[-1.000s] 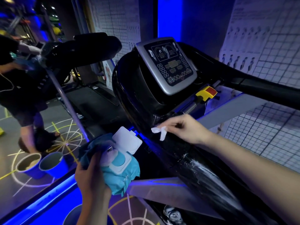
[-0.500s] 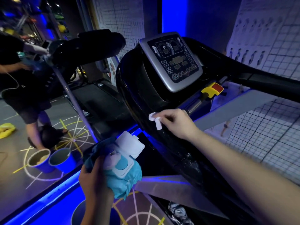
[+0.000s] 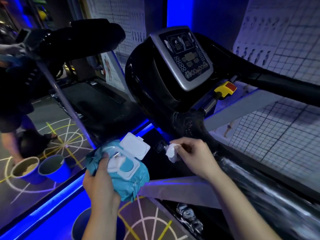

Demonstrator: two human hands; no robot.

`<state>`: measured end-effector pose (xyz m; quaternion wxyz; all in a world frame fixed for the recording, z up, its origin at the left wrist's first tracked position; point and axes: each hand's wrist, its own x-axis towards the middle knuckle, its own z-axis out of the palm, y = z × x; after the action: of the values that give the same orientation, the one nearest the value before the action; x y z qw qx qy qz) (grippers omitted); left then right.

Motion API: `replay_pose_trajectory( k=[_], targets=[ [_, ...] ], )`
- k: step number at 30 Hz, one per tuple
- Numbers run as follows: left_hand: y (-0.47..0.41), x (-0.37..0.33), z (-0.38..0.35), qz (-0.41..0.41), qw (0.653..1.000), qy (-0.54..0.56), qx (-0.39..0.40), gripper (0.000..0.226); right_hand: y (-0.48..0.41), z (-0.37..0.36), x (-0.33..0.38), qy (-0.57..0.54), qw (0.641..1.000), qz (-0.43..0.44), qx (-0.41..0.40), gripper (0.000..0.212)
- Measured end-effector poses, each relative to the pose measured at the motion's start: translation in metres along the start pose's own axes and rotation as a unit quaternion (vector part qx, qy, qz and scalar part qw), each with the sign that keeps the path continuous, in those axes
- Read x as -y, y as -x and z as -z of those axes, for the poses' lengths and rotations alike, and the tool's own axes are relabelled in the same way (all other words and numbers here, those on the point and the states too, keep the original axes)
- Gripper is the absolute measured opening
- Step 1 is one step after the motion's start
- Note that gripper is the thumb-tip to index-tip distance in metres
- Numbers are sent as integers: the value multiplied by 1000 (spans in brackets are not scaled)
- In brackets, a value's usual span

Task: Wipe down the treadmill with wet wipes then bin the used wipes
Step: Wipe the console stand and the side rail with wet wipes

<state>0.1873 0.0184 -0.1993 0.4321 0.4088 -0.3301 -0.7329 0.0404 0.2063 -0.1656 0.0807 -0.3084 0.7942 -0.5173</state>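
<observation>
A black treadmill fills the right half, with a grey console at the top and a wet, shiny handrail running toward me. My right hand pinches a small crumpled white wipe, held just off the rail's lower end. My left hand grips a teal wet wipes pack whose white flip lid stands open. Hand and wipe hover right beside the pack's lid.
A yellow and red safety clip sits under the console. Two blue buckets stand on the patterned floor at left, another blue bin lies below my left arm. A person stands at far left beside a second treadmill.
My right hand has drawn the wipe down and back from the upper rail near the console to beside the open pack. The left hand keeps holding the pack.
</observation>
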Motion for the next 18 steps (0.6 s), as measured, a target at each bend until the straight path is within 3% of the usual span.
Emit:
replay_pose_trajectory(
  k=[7, 13, 18],
  targets=[
    [-45, -27, 20, 53, 998, -17, 35, 15, 45, -94, -52, 78, 970, -213, -87, 21],
    [-87, -52, 38, 83, 991, -48, 95, 28, 51, -142, -53, 88, 935, -303, -162, 37],
    [-121, -67, 60, 110, 983, -81, 120, 24, 63, -184, -31, -122, 904, -340, -230, 37]
  ],
)
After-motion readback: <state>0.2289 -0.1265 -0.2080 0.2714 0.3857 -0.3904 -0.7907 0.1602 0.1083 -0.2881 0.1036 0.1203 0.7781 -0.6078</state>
